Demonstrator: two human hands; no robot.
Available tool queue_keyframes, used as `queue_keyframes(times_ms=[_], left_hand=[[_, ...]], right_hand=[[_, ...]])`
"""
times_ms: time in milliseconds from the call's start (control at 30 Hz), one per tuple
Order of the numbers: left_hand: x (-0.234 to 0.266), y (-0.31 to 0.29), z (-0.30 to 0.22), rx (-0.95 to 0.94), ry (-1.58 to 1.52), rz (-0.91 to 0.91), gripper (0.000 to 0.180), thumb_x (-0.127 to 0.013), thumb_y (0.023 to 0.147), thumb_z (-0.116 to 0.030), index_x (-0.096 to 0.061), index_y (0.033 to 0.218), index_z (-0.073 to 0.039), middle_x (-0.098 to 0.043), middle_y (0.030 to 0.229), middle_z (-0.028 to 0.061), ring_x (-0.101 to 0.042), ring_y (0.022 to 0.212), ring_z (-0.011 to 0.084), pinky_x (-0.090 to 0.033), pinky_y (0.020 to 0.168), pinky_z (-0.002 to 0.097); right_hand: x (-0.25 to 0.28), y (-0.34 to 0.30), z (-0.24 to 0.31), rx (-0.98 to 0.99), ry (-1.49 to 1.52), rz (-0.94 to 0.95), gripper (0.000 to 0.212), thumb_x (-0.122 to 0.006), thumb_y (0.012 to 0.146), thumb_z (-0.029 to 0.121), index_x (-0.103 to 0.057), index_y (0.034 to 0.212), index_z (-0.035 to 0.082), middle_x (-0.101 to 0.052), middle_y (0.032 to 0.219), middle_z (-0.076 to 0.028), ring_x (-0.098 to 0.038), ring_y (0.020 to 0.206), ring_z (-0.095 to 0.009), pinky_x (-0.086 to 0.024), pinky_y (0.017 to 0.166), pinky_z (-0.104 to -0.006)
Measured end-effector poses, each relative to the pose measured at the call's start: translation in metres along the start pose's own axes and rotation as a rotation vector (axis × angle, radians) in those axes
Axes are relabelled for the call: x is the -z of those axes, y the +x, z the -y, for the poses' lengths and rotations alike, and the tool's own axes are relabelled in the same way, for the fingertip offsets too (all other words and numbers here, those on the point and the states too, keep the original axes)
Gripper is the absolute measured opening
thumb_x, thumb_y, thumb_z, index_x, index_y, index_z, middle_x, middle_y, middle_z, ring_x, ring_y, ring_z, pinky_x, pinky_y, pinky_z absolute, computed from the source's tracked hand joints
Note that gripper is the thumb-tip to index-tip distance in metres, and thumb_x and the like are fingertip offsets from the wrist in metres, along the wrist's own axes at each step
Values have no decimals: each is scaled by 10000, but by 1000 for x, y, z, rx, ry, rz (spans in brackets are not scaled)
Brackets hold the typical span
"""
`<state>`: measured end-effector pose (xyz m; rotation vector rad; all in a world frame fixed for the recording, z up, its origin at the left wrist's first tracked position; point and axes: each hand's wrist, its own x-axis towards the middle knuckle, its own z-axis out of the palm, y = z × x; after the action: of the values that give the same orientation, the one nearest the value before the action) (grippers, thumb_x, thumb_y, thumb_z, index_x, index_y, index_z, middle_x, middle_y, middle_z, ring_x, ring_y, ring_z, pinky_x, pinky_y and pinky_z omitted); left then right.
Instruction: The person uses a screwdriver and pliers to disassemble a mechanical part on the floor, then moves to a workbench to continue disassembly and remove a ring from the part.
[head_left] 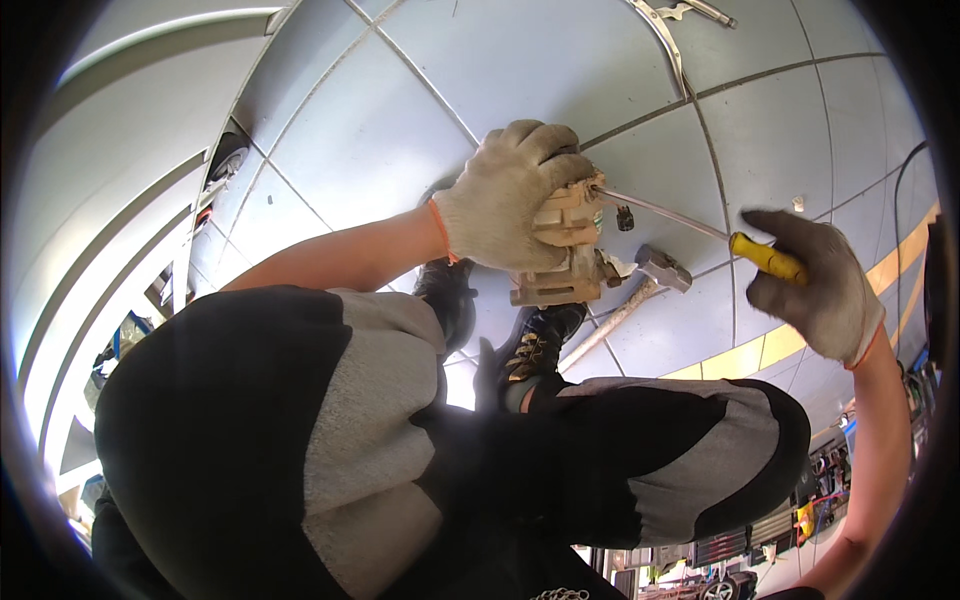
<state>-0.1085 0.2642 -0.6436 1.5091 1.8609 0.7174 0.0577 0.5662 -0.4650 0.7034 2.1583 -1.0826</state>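
Observation:
My left hand (510,190), in a pale work glove, is closed over the top and side of a tan, grimy metal brake caliper (560,290). The caliper sits upright just beyond my shoes, partly hidden by that hand. To the right, my gloved right hand (825,290), its fingers stained dark, grips the yellow handle of a screwdriver (765,257). The long shaft slants up and left, and its tip meets the caliper's upper right end, beside my left fingers. Whether the tip is inside an opening I cannot tell.
A hammer (662,270) with a worn handle lies on the tiled floor right of the caliper. Metal locking pliers (665,40) lie at the far right. A yellow floor stripe (735,362), a dark cable (900,175) and a white vehicle body (130,180) at left surround me.

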Motion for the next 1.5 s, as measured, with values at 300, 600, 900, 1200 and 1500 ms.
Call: queue_keyframes(times_ms=[300,600,900,1200,1500], left_hand=[[-3,-2,0,45,-28,0,812,-952,676,-368,-757,1415,-94,-617,1474,177,-603,1377,415,-522,1155,555],[-3,-2,1,5,-31,-23,824,-953,670,-388,-755,1417,-102,-619,1459,167,-597,1373,416,-511,1164,560],[-2,0,3,-4,-10,-15,805,-946,657,-367,-760,1390,-91,-632,1436,181,-613,1360,409,-506,1170,558],[-3,-3,2,25,-33,8,850,-947,671,-395,-745,1434,-81,-613,1475,197,-586,1406,429,-500,1191,589],[-8,-4,8,-25,-21,-16,822,-959,688,-379,-742,1421,-78,-626,1446,179,-608,1367,428,-525,1152,575]], right_hand=[[0,10,-37,697,-868,-142,455,-854,913,62,-812,1364,18,-721,871,-74,-688,700,-199,-555,620,-387],[14,27,29,-526,151,182,395,-820,986,162,-787,1328,-32,-767,849,-118,-669,610,-138,-492,502,-332],[17,17,-26,398,-471,-141,379,-824,961,73,-793,1338,61,-790,1106,-101,-718,759,-189,-558,639,-324],[4,20,-34,724,-794,-187,346,-857,1005,120,-773,1318,1,-792,1008,-84,-708,769,-167,-557,666,-288],[14,32,28,-653,245,109,371,-705,1099,296,-791,1301,-2,-810,1127,-154,-744,702,-149,-488,477,-306]])
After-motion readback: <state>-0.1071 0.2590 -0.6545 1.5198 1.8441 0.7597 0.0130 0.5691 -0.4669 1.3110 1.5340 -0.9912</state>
